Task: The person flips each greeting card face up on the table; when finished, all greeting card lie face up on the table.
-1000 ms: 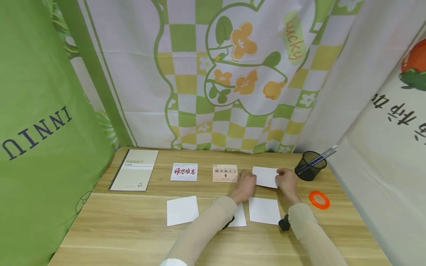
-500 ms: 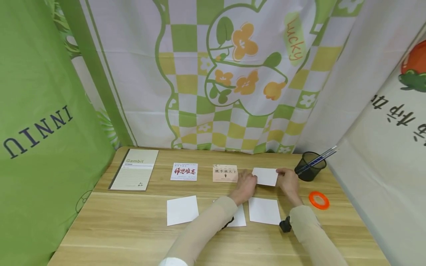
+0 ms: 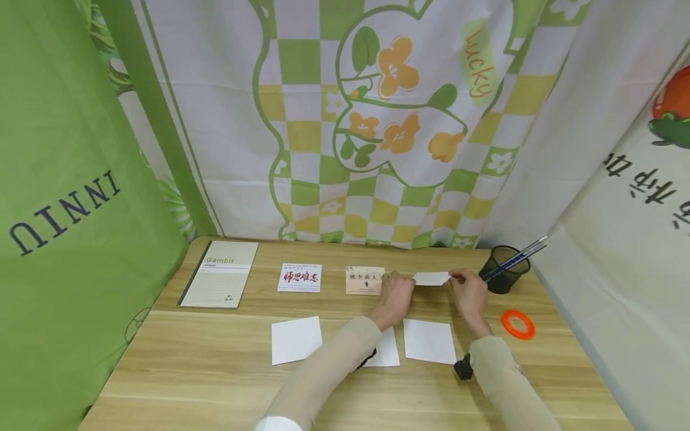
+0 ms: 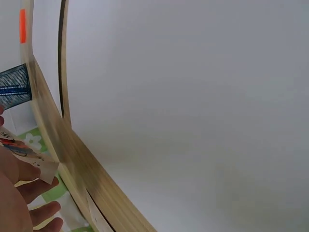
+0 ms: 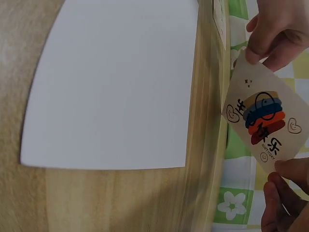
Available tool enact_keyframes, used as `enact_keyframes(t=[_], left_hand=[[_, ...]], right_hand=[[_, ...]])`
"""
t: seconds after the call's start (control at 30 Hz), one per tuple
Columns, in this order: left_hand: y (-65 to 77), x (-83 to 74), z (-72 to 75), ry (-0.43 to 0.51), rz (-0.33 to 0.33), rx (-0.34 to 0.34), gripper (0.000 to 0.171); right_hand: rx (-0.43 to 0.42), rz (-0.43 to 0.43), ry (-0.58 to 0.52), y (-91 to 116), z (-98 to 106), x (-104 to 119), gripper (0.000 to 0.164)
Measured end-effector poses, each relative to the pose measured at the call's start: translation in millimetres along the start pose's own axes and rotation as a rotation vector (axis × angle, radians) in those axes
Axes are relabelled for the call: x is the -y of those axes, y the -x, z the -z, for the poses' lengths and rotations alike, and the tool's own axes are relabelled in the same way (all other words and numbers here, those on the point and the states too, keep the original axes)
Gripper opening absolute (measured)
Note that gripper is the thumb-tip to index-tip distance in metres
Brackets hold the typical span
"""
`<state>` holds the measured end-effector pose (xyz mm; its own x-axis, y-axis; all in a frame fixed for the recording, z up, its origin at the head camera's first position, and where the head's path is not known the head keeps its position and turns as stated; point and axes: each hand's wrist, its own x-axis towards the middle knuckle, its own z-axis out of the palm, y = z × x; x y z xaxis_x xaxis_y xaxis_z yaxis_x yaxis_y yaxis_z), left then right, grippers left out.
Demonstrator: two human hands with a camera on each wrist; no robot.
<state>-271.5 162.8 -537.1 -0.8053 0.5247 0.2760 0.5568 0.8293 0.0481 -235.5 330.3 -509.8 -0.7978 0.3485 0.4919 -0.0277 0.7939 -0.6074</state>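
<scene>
A small card (image 3: 431, 278) is up off the table between my two hands, tilted so that its white back shows in the head view. Its printed face, with colored brush stripes, hearts and black lettering, shows in the right wrist view (image 5: 264, 118). My left hand (image 3: 395, 297) pinches the card's left edge between thumb and finger. At the opposite edge, my right hand (image 3: 468, 294) pinches a corner. Just left of my left hand lies a pink printed card (image 3: 363, 284), partly covered by the fingers. A white card with red lettering (image 3: 299, 278) lies farther left.
White paper squares lie nearer me: one on the left (image 3: 296, 340), one on the right (image 3: 429, 341), and one partly under my left sleeve (image 3: 387, 350). A notebook (image 3: 218, 275) lies far left. A mesh pen holder (image 3: 504, 269) and orange ring (image 3: 518, 324) are right.
The card between my hands has risen and tilted, so its white back looks narrower. Both hands have shifted only slightly. The other things stay where they were.
</scene>
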Motion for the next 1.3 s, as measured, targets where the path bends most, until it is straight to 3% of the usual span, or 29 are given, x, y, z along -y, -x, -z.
enact_keyframes(t=[0.2,0.37,0.47,0.67,0.93,1.07,1.3], left_hand=[[-1.0,3.0,7.5,0.003,0.020,-0.015,0.034],[-2.8,5.5,11.5,0.054,0.061,-0.029,0.026],[-4.3,7.8,12.8,0.103,0.101,-0.077,0.016],[-6.6,12.3,15.0,0.369,0.205,-0.178,0.012],[-11.9,11.5,17.2,0.840,0.431,-0.155,0.016],[-13.8,10.9,18.9,0.959,0.503,-0.143,0.016],[-15.3,14.8,10.4,1.183,0.541,-0.164,0.013]], right_hand=[[-0.063,0.034,-0.029,0,-3,-2,0.012],[-0.092,0.067,-0.049,-1,-3,-1,0.014],[-0.107,0.087,-0.054,-1,-2,0,0.014],[-0.136,0.127,-0.052,-1,0,1,0.013],[-0.156,0.116,-0.068,0,1,-2,0.012],[-0.161,0.099,-0.073,1,1,-4,0.012],[-0.086,-0.011,-0.059,5,3,-5,0.015]])
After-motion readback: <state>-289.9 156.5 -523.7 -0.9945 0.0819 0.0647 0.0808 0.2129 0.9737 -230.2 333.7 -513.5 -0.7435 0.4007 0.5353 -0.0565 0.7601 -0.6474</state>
